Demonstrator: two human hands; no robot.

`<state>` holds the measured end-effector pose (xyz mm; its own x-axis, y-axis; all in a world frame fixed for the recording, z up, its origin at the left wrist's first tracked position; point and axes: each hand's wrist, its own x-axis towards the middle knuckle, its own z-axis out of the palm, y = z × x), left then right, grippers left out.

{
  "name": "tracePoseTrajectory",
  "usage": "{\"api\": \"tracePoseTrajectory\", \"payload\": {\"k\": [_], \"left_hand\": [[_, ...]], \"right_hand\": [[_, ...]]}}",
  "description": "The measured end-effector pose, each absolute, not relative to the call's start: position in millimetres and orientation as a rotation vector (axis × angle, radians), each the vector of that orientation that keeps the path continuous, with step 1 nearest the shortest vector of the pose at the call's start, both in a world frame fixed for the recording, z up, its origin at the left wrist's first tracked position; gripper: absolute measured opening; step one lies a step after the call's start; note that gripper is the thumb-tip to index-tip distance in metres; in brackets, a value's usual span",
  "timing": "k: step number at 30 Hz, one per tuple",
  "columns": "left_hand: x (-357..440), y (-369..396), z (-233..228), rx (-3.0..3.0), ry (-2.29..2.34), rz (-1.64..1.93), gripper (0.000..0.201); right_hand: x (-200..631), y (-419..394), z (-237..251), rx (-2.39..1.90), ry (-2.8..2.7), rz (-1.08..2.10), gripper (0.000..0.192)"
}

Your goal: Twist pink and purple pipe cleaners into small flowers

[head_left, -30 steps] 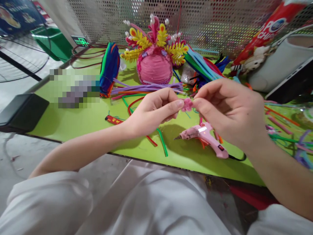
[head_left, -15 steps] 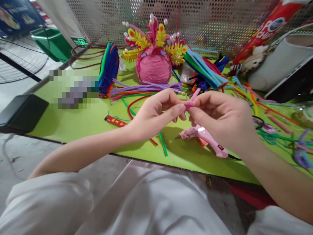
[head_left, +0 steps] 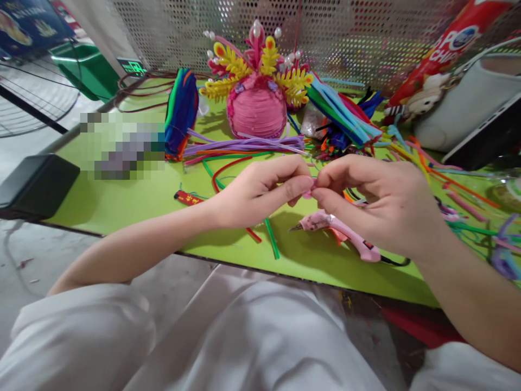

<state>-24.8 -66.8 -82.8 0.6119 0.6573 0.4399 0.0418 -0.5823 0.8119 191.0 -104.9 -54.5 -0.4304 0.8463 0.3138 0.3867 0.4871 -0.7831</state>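
Between both hands is a short pink pipe cleaner (head_left: pixel 308 193), mostly hidden by fingertips. My left hand (head_left: pixel 268 190) pinches its left side with thumb and index finger. From the right, my right hand (head_left: pixel 366 195) pinches the same pink piece, so the fingertips of both hands nearly meet. Just below the hands a pink hot glue gun (head_left: pixel 345 236) lies on the green table (head_left: pixel 228 250), its metal nozzle pointing left. Behind them stands a pink pipe-cleaner headpiece (head_left: pixel 258 114) with yellow fronds and white beads.
Purple pipe cleaners (head_left: pixel 244 145) lie across the table behind my hands. Bundles of blue (head_left: pixel 181 117) and light-blue pipe cleaners (head_left: pixel 345 108) flank the headpiece. A black box (head_left: pixel 38 187) sits at the left edge; a grey bag (head_left: pixel 476 103) and a red chip can (head_left: pixel 435 54) stand at right.
The pink pipe cleaner's end that stuck up between my fingers no longer shows; a small pink bit now sits below the fingertips. Both hands have lowered slightly, still pinching.
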Motion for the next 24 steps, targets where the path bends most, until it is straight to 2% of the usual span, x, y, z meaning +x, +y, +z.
{"api": "tracePoseTrajectory", "payload": {"k": [3,7,10,14,24], "left_hand": [[-21.9,-67.6,-83.7,1.927,0.549,1.048,0.024],[-18.7,-67.7,-86.9,1.823,0.553,1.118,0.024],[-17.9,-68.6,-89.7,1.822,0.542,1.117,0.025],[-19.3,-71.4,-92.0,1.907,0.552,1.107,0.023],[-22.2,-74.2,-90.2,2.097,0.636,1.006,0.023]], "right_hand": [[191.4,-102.6,-55.5,-1.081,-1.813,1.016,0.006],[187.8,-104.4,-54.2,-1.104,-1.639,1.079,0.010],[184.9,-107.2,-57.2,-1.120,-1.631,1.081,0.003],[182.9,-108.8,-64.7,-1.116,-1.663,1.055,0.009],[185.1,-111.4,-64.1,-1.087,-1.781,0.999,0.003]]}}
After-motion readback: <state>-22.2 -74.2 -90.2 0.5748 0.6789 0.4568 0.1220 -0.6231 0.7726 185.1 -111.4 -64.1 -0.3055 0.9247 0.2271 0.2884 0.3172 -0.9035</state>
